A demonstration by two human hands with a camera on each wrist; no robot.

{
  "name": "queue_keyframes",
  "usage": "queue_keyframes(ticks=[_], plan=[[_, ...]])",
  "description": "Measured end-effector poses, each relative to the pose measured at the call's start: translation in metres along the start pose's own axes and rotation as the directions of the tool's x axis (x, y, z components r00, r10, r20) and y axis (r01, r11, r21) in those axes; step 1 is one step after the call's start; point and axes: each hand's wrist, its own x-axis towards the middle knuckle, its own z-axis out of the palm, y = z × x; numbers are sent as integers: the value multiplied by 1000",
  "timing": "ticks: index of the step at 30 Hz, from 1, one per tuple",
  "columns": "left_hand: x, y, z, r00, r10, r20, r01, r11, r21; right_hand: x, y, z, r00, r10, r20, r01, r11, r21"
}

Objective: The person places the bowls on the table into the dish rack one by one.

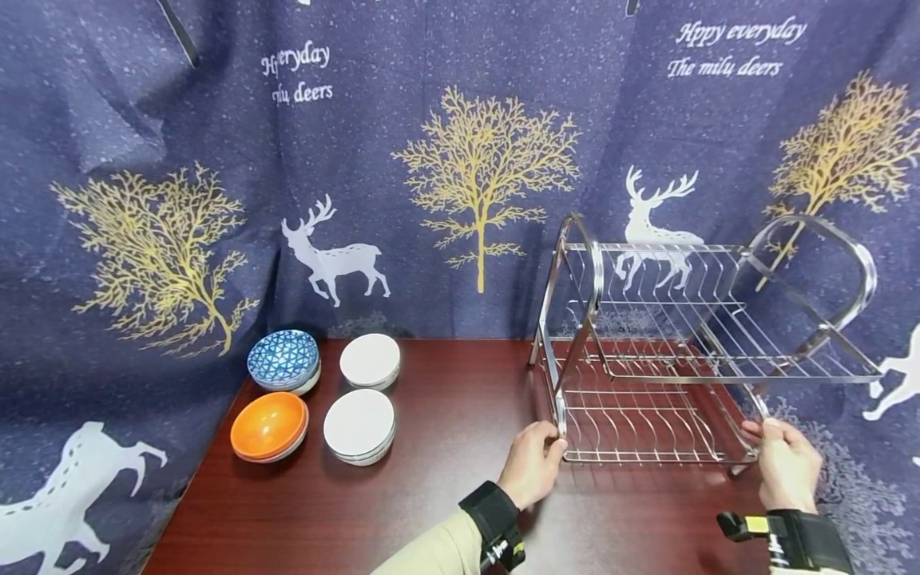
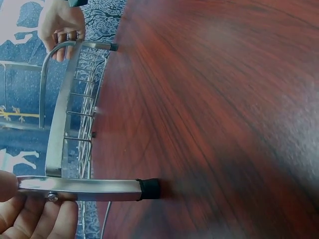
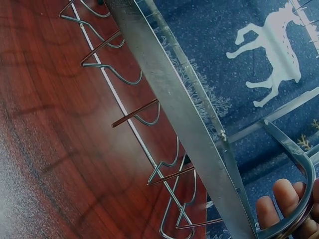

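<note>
Head view: two-tier wire rack (image 1: 690,343) standing on the desk (image 1: 431,495), gripped at both near corners. Probably mid-placement, being squared or slid; next move likely calls for an even push or lift from both sides so the rubber-tipped foot (image 2: 149,188) does not drag. Left hand (image 1: 530,463) curled around the near left upright, forearm low over the desk. Right hand (image 1: 787,463) wrapped on the near right frame end, fingers (image 3: 284,196) hooked behind the bar. Four bowls (image 1: 316,395) well off beyond the left hand.
</note>
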Motion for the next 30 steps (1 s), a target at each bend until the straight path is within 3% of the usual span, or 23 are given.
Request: queue_keyframes(ticks=[7, 14, 17, 21, 24, 30], plan=[[0, -6, -6, 1000, 19, 6, -19, 1000, 8, -26, -30, 27, 998, 61, -33, -62, 998, -27], [-1, -12, -11, 1000, 21, 13, -21, 1000, 6, 2, 10, 1, 998, 15, 53, -12, 999, -53], [-1, -13, -14, 999, 30, 14, -30, 1000, 2, -8, -2, 11, 996, 89, 27, -88, 996, -23], [-1, -14, -17, 999, 37, 11, -37, 999, 4, -1, 11, 8, 996, 82, 18, -82, 996, 27], [-2, -16, -20, 999, 44, 5, -44, 999, 6, 9, 29, 0, 998, 13, 59, -13, 1000, -1], [-3, -21, -24, 999, 43, 8, -43, 999, 0, -30, -14, 32, 999, 19, 26, -17, 997, -70]])
